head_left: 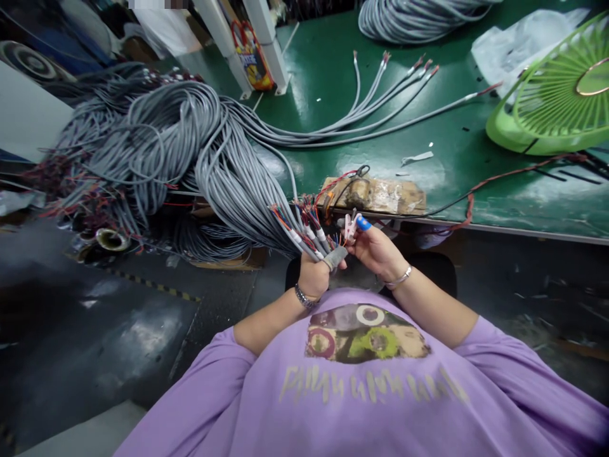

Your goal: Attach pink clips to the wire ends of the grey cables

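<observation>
My left hand (314, 274) is closed around the ends of several grey cables (311, 249), its thumb covered by a grey wrap. Coloured inner wires, red, blue and orange, fan out from the stripped ends, with white bands below them. Close beside it, my right hand (378, 252) pinches a small pale pink clip-like tool (351, 227); a blue cover sits on its thumb. The tool is right by the exposed wires, but whether it touches them I cannot tell. My right fingertips are partly hidden.
A large heap of grey cable (176, 127) covers the left of the green table (323, 70). A worn wooden block (394, 195) lies at the front edge. To the right are a green fan (561, 95) and a plastic bag (518, 41). Another cable coil (413, 22) lies behind.
</observation>
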